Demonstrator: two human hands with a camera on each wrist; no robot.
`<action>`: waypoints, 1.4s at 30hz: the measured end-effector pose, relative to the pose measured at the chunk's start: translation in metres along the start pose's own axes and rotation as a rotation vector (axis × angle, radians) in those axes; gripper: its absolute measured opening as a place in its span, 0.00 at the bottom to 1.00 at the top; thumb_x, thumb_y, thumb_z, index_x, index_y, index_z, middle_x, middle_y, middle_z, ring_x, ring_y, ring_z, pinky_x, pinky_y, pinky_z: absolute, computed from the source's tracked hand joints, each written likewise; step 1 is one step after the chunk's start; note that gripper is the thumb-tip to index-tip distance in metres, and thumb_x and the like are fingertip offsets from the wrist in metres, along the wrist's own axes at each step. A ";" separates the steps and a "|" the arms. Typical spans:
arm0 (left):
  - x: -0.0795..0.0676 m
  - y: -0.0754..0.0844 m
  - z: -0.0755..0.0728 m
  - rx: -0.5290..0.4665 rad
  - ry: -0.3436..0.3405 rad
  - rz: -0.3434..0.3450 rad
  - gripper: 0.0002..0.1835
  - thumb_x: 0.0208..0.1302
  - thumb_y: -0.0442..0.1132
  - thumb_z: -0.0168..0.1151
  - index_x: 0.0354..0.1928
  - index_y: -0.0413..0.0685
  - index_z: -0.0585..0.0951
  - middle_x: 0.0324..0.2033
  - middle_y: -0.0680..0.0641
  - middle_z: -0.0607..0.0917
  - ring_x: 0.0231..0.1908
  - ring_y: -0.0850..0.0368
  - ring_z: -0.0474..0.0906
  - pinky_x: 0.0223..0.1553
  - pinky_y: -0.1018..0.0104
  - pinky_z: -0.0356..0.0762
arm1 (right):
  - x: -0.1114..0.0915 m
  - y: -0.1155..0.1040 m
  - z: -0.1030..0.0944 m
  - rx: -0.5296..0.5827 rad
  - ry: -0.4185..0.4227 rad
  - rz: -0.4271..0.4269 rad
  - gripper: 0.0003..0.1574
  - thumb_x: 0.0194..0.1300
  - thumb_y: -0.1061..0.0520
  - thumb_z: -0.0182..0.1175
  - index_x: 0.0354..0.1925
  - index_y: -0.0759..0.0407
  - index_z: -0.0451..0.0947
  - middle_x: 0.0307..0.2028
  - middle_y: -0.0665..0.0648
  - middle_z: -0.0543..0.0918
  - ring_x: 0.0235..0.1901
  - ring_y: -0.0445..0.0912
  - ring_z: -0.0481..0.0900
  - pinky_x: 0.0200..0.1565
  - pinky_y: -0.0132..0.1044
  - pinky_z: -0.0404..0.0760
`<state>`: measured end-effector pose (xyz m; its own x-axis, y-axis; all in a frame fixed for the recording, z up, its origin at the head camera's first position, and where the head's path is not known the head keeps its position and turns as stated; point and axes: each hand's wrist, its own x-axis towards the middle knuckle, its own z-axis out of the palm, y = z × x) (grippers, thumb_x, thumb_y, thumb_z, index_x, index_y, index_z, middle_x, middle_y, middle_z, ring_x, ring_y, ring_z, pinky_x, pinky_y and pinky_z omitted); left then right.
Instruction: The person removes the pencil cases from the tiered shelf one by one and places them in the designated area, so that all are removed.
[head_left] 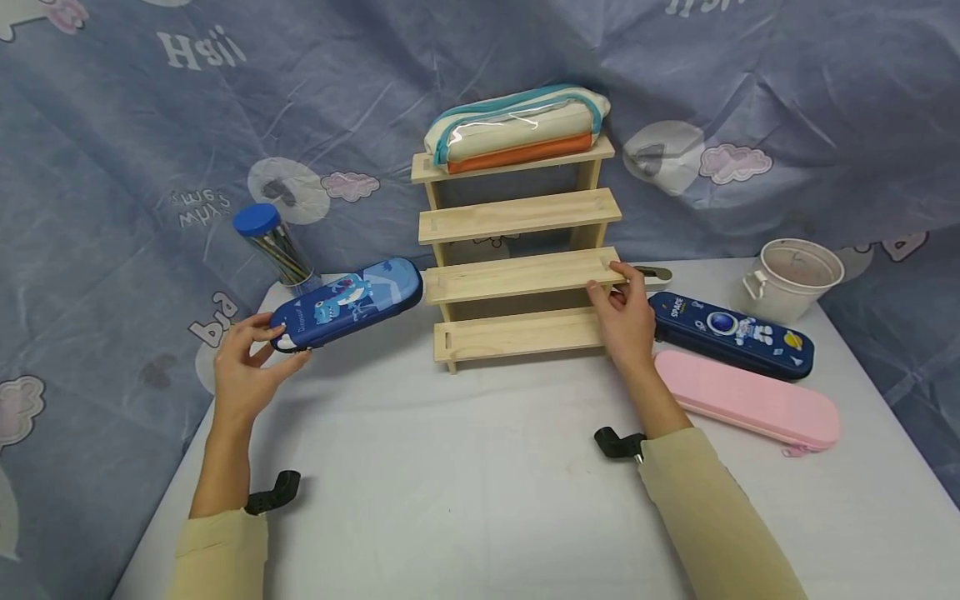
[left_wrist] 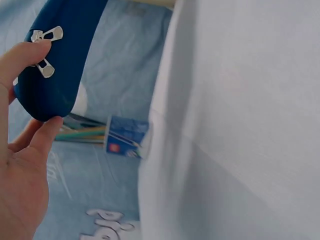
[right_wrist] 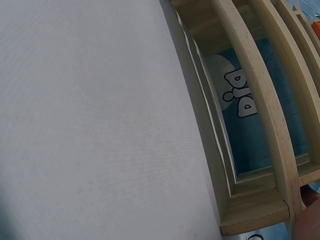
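Left hand (head_left: 251, 367) pinches the near-left end of a long, rounded, dark-blue dinosaur-print pencil case (head_left: 348, 304); two silver zipper pulls (left_wrist: 47, 50) sit right at the grip. Case is off the white worktop (head_left: 450, 483), over its far-left part. Long axis runs from the grip rightward and slightly away, so the body lies to the right of the hand, free end pointing at a four-tier pale wooden shelf rack (head_left: 517, 275) by the far edge. That end is just beside the left end of the second board from the bottom; can't tell if touching. Left hand is much the nearer to the case. Right hand (head_left: 626, 325) grips the same board's right end, thumb in front.

Behind the case, near the far-left corner: clear blue-lidded tube of pencils (head_left: 281, 254). Cream, teal and orange pouch (head_left: 521, 129) on the top board. Toward the right edge: navy space-print case (head_left: 731, 336), flat pink case (head_left: 750, 400); white bucket (head_left: 791, 283) near the far-right corner.
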<state>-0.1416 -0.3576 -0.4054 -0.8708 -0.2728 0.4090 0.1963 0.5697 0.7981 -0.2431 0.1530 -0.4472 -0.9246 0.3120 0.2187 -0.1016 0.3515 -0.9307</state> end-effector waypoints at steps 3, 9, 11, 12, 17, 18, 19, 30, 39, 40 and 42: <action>-0.003 -0.010 0.001 0.015 0.006 -0.036 0.26 0.42 0.31 0.80 0.46 0.35 0.80 0.59 0.46 0.73 0.58 0.49 0.68 0.55 0.62 0.74 | 0.000 -0.001 0.000 -0.007 0.006 -0.002 0.36 0.60 0.31 0.59 0.64 0.35 0.66 0.56 0.51 0.79 0.52 0.42 0.77 0.55 0.35 0.75; -0.007 -0.028 0.004 0.037 -0.017 -0.073 0.27 0.40 0.33 0.81 0.45 0.36 0.80 0.57 0.47 0.72 0.58 0.49 0.68 0.56 0.62 0.73 | 0.001 -0.003 0.000 -0.011 0.005 -0.007 0.36 0.60 0.31 0.59 0.64 0.35 0.66 0.56 0.51 0.79 0.52 0.42 0.77 0.55 0.36 0.75; -0.008 -0.032 0.006 0.058 -0.039 -0.092 0.28 0.39 0.35 0.82 0.44 0.36 0.81 0.57 0.47 0.71 0.58 0.49 0.67 0.56 0.62 0.73 | 0.001 -0.003 0.000 -0.011 0.002 -0.009 0.36 0.60 0.31 0.59 0.64 0.36 0.66 0.56 0.51 0.78 0.52 0.42 0.77 0.56 0.36 0.75; -0.009 -0.034 0.006 0.074 -0.053 -0.100 0.28 0.39 0.36 0.82 0.44 0.37 0.81 0.57 0.48 0.71 0.58 0.49 0.67 0.57 0.62 0.73 | 0.001 -0.002 0.000 -0.013 0.001 -0.009 0.36 0.60 0.31 0.59 0.64 0.35 0.66 0.57 0.51 0.78 0.52 0.42 0.76 0.56 0.36 0.75; -0.010 -0.041 0.008 0.116 -0.113 -0.126 0.27 0.39 0.37 0.82 0.42 0.35 0.81 0.58 0.45 0.68 0.59 0.46 0.65 0.58 0.59 0.70 | 0.001 -0.002 0.003 -0.013 0.000 -0.015 0.36 0.60 0.31 0.59 0.64 0.36 0.65 0.57 0.51 0.78 0.52 0.42 0.76 0.56 0.35 0.75; -0.011 -0.043 0.008 0.121 -0.119 -0.130 0.27 0.39 0.37 0.83 0.42 0.34 0.80 0.58 0.45 0.68 0.60 0.45 0.64 0.58 0.58 0.70 | 0.001 -0.002 0.003 -0.013 -0.002 -0.014 0.36 0.60 0.31 0.59 0.64 0.36 0.65 0.57 0.52 0.78 0.52 0.42 0.76 0.56 0.35 0.75; -0.011 -0.044 0.008 0.122 -0.124 -0.133 0.27 0.38 0.36 0.83 0.41 0.33 0.80 0.58 0.44 0.68 0.60 0.44 0.64 0.58 0.57 0.70 | 0.001 -0.002 0.003 -0.013 -0.004 -0.014 0.36 0.60 0.31 0.59 0.64 0.36 0.65 0.57 0.52 0.78 0.52 0.42 0.76 0.56 0.35 0.75; -0.015 -0.060 0.008 0.343 -0.270 -0.165 0.34 0.39 0.46 0.82 0.45 0.40 0.73 0.57 0.37 0.64 0.59 0.34 0.62 0.59 0.39 0.66 | -0.001 -0.002 0.004 -0.023 -0.010 0.016 0.36 0.60 0.31 0.59 0.64 0.37 0.65 0.57 0.52 0.78 0.53 0.43 0.76 0.57 0.37 0.74; -0.016 -0.052 -0.002 0.205 -0.318 -0.178 0.35 0.44 0.45 0.80 0.54 0.43 0.74 0.59 0.38 0.67 0.57 0.38 0.67 0.57 0.45 0.72 | -0.001 -0.006 0.003 -0.001 -0.012 0.025 0.36 0.61 0.32 0.60 0.64 0.38 0.66 0.56 0.53 0.78 0.51 0.45 0.76 0.55 0.39 0.75; -0.015 -0.049 -0.003 0.179 -0.320 -0.197 0.36 0.46 0.46 0.79 0.57 0.44 0.73 0.60 0.39 0.67 0.58 0.38 0.68 0.56 0.46 0.72 | -0.001 -0.007 0.002 -0.006 -0.009 0.028 0.36 0.61 0.32 0.60 0.64 0.37 0.66 0.56 0.53 0.79 0.51 0.44 0.77 0.55 0.39 0.75; -0.012 -0.044 -0.005 0.150 -0.309 -0.233 0.37 0.49 0.48 0.77 0.61 0.47 0.71 0.62 0.41 0.68 0.58 0.39 0.69 0.56 0.46 0.73 | -0.001 -0.007 0.000 -0.005 -0.003 0.030 0.36 0.61 0.33 0.59 0.64 0.38 0.66 0.56 0.53 0.79 0.51 0.44 0.77 0.55 0.39 0.75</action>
<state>-0.1374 -0.3837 -0.4434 -0.9830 -0.1753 0.0551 -0.0697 0.6330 0.7710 -0.2420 0.1501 -0.4411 -0.9283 0.3199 0.1896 -0.0716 0.3465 -0.9353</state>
